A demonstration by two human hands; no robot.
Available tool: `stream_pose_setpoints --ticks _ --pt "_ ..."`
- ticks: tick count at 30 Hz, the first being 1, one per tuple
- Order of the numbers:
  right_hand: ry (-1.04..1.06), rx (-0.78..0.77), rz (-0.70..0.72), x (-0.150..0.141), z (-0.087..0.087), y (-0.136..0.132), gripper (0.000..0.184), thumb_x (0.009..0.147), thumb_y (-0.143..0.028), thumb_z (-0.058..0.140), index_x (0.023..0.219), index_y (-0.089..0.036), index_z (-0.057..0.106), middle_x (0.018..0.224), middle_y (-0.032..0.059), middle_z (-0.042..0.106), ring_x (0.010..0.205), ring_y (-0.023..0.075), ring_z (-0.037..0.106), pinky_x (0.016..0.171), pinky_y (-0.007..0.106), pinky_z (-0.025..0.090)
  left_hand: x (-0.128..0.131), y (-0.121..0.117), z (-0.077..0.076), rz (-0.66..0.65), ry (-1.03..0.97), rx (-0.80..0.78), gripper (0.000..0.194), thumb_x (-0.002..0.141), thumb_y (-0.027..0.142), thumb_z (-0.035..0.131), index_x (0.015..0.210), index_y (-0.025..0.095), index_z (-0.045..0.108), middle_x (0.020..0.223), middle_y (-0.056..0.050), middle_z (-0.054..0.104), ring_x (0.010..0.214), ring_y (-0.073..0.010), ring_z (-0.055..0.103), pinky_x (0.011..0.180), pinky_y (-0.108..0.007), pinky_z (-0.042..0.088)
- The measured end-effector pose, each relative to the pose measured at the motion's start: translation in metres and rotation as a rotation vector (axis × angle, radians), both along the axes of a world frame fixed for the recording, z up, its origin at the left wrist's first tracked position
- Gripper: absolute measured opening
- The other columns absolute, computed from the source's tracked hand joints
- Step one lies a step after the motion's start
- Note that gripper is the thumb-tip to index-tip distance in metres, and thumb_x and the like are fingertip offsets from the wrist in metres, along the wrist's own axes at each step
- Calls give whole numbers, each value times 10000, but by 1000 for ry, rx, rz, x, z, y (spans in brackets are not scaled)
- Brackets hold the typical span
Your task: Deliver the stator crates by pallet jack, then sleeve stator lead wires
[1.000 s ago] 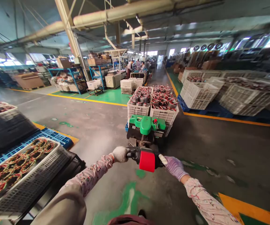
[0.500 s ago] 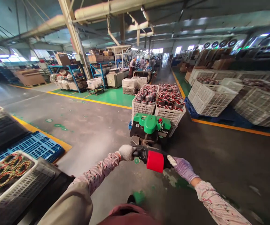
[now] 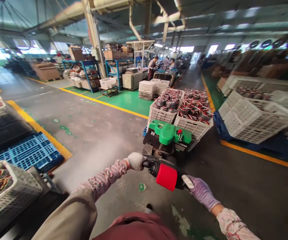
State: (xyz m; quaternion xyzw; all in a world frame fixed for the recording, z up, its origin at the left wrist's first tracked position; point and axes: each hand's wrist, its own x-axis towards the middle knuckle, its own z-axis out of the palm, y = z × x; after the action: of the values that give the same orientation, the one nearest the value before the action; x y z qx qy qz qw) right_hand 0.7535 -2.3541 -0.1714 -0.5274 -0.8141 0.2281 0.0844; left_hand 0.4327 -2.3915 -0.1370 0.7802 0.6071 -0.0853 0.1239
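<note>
Both gloved hands grip the black tiller handle of an electric pallet truck, whose red head [image 3: 167, 176] lies between them. My left hand [image 3: 135, 161], in a white knit glove, is closed round the left grip. On the right end of the handle, my right hand [image 3: 202, 190] in a purple glove with pale fingertips is closed, its thumb on top. Beyond the handle stands the green and black truck body [image 3: 168, 132]. It carries white crates [image 3: 162, 115] heaped with motor stators [image 3: 194, 106] that have red wires.
Left, a white crate [image 3: 21, 190] of wound rings stands near a blue pallet [image 3: 31, 150]. White crates [image 3: 256, 116] on a blue pallet line the right side. Ahead left are blue racks [image 3: 83, 75], a column [image 3: 95, 40] and a co-worker [image 3: 152, 68]. Yellow lines [image 3: 103, 101] border the grey aisle.
The truck and its crates have shifted rightward in view, and the handle has swung slightly. The left-hand crates have slid back past me. Both hands have kept their hold.
</note>
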Motion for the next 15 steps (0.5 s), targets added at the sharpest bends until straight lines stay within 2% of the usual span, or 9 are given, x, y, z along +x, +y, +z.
stream_pose_setpoints --ticks 3,5,8,10,12,15 --pt "26 -115 -12 9 0 22 605 798 -650 305 813 -222 733 854 134 757 831 309 714 774 384 543 4 16 3 8 -30 7 326 724 283 616 1042 257 683 955 -59 761 903 -267 723 795 -339 565" --pt "67 -235 -30 15 -3 36 682 802 -732 260 701 -221 700 758 144 738 728 299 709 695 377 561 7 24 5 -21 -47 17 310 720 290 630 1021 243 687 920 -56 758 865 -263 719 767 -334 559" --pt "55 -472 -10 19 -5 45 783 805 -826 182 488 -226 573 525 159 629 503 282 648 519 377 538 11 29 8 -50 -67 19 284 729 291 637 999 221 690 873 -60 750 819 -263 712 733 -334 550" --pt "46 -531 22 19 -3 41 785 810 -835 195 463 -233 561 477 160 591 451 286 628 477 385 521 13 26 8 -61 -75 6 269 736 294 634 988 216 685 853 -60 747 800 -261 710 715 -334 548" --pt "55 -528 34 19 1 32 767 827 -813 216 485 -240 594 496 161 606 455 289 636 472 384 513 15 20 6 -66 -81 -1 256 731 305 634 968 218 677 843 -58 744 791 -257 709 701 -331 547" --pt "54 -545 -11 22 6 14 771 844 -791 214 524 -228 633 516 147 621 462 277 641 478 371 518 14 6 0 -79 -102 -3 252 724 315 630 955 219 665 846 -58 742 798 -249 710 705 -322 543"
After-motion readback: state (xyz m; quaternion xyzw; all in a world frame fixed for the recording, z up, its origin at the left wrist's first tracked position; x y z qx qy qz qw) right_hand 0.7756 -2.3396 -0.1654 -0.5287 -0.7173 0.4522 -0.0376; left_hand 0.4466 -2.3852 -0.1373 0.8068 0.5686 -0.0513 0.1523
